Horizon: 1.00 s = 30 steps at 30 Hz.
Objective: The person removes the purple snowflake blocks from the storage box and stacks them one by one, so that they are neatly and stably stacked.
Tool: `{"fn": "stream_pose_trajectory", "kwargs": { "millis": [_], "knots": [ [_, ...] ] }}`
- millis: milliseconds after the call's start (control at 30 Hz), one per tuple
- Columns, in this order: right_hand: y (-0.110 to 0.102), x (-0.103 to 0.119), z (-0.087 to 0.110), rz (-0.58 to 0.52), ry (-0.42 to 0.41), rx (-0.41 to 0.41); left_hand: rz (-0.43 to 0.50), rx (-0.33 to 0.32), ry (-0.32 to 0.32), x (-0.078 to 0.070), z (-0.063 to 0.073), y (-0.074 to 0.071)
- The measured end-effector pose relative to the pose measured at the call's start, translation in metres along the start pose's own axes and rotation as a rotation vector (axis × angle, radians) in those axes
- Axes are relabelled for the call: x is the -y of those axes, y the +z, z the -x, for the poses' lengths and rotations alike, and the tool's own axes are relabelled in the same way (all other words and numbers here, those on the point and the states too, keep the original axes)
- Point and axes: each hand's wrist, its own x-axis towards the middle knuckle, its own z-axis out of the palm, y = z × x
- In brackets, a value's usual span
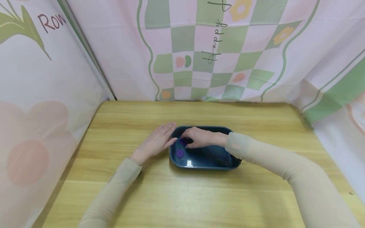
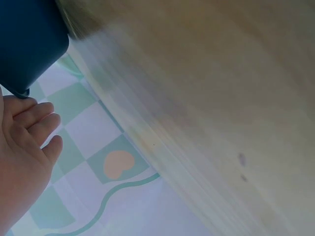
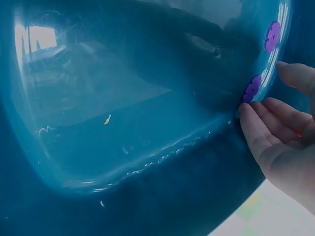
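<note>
A dark blue tray with rounded corners stands on the table. My left hand lies flat at its left end, with straight fingertips and thumb against the rim; the left wrist view shows those fingers below the tray's edge. My right hand reaches into the tray's left part. Two purple flower-shaped pieces lie there: the nearer flower piece is uncovered, while the farther flower piece is at my right fingertips. The thumb stands apart from the fingers. A small red spot shows among these fingers, too small to identify.
The wooden table extends around the tray. A patterned cloth hangs behind its far edge, and more cloth hangs at left and right. Tiny pale specks lie on the tray bottom.
</note>
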Motion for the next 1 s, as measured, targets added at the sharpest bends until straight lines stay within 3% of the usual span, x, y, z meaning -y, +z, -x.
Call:
{"fn": "stream_pose_trajectory", "kwargs": {
  "millis": [400,700,1000],
  "knots": [
    [0.002,0.0,-0.003,0.024,-0.028,-0.008,-0.003,-0.04,0.026,-0.001,0.001,0.0],
    [0.008,0.001,-0.005,0.108,-0.057,-0.039,0.009,-0.008,0.014,-0.001,0.003,-0.002],
    [0.012,0.003,-0.007,0.126,-0.044,-0.055,0.013,-0.025,0.021,0.0,0.002,0.0]
  ]
}}
